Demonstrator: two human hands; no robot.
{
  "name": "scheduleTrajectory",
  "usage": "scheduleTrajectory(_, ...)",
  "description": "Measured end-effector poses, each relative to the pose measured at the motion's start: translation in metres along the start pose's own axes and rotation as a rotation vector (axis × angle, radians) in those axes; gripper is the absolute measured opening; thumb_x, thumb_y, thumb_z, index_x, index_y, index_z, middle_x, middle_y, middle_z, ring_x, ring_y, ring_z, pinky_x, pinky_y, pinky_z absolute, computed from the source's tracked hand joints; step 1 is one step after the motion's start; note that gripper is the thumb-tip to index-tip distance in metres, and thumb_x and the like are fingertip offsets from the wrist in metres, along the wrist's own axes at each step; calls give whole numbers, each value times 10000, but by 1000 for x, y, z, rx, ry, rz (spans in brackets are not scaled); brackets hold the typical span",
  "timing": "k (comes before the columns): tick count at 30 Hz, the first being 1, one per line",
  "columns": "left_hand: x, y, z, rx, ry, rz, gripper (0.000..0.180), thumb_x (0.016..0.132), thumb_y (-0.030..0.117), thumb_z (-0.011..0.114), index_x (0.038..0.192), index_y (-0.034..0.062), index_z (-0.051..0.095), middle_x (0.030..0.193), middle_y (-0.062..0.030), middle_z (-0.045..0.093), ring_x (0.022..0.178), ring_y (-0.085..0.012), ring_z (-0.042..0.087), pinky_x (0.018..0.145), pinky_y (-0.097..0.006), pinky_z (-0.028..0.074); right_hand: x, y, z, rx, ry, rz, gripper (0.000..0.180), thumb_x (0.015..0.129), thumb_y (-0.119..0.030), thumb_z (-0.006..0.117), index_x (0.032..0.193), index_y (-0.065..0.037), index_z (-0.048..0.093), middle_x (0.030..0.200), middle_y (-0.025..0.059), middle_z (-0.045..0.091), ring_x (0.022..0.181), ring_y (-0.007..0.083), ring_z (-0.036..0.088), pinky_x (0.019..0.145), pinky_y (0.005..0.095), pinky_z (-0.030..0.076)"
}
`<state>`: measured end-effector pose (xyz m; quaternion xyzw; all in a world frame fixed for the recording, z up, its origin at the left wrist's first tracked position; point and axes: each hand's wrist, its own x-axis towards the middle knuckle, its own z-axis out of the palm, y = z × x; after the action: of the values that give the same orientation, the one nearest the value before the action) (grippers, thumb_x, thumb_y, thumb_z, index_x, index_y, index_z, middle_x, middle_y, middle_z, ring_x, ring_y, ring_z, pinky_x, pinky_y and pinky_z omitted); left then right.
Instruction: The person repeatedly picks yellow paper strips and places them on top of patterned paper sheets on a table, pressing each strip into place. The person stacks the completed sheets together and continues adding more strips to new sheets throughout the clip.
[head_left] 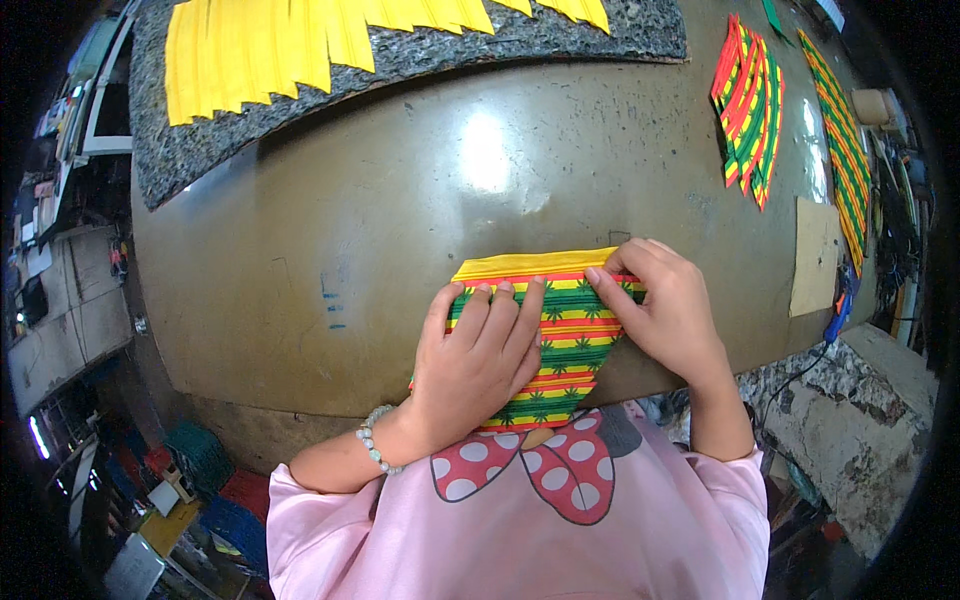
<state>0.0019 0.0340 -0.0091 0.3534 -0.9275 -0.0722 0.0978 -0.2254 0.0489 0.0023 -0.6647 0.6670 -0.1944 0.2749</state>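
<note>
A piece of striped fabric (566, 338), green, yellow and red with a leaf print and a yellow band along its far edge, lies at the near edge of a brown worktable (400, 220). My left hand (475, 365) presses flat on the fabric's left half, fingers spread. My right hand (665, 310) pinches the fabric's upper right corner between thumb and fingers. A bead bracelet circles my left wrist.
Yellow fabric strips (290, 40) lie on a dark speckled mat (420, 60) at the far side. Stacks of striped pieces (748, 105) and a long striped strip (845, 150) sit far right, beside a tan card (815, 255). Crates and clutter stand on the floor at left.
</note>
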Motion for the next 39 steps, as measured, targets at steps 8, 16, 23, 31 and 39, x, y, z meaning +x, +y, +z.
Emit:
scheduleTrajectory(8, 2, -12, -6, -50, -56, 51, 478, 875, 250, 663, 1325, 92, 627, 1055, -75, 625, 912, -201, 585, 975, -418, 453, 3, 0, 0, -27, -19, 30, 245, 916, -243, 690, 824, -25, 626, 779, 147, 644, 752, 342, 643, 652, 449, 502)
scheduleTrajectory(16, -5, -18, -2, -278, -17, -24, 476, 865, 166, 674, 1319, 40, 607, 1157, -119, 639, 1017, -281, 599, 982, -467, 475, 2, 5, -13, 63, -75, -39, 251, 925, -289, 688, 842, -59, 633, 808, 119, 661, 791, 327, 660, 685, 440, 505)
scheduleTrajectory(23, -18, -16, 4, -199, 36, -4, 452, 895, 194, 636, 1314, 26, 612, 1231, -122, 645, 1082, -251, 608, 1031, -428, 459, 0, 2, -4, 50, -26, 39, 263, 921, -290, 692, 837, -47, 635, 804, 129, 669, 776, 334, 665, 671, 441, 502)
scheduleTrajectory(31, -14, -13, 0, -201, 2, -25, 455, 883, 155, 660, 1333, 98, 634, 1201, -116, 621, 1074, -271, 590, 1006, -460, 476, 3, -2, -2, -66, 1, 33, 267, 919, -276, 690, 811, -41, 622, 786, 136, 664, 762, 347, 661, 655, 446, 504)
scheduleTrajectory(39, -10, -13, 1, -139, 19, 5, 501, 863, 207, 660, 1353, 110, 619, 1169, -121, 611, 1007, -253, 578, 982, -435, 466, 3, -3, -1, -98, -2, 16, 277, 923, -278, 680, 808, -34, 617, 792, 139, 662, 770, 347, 662, 659, 452, 509)
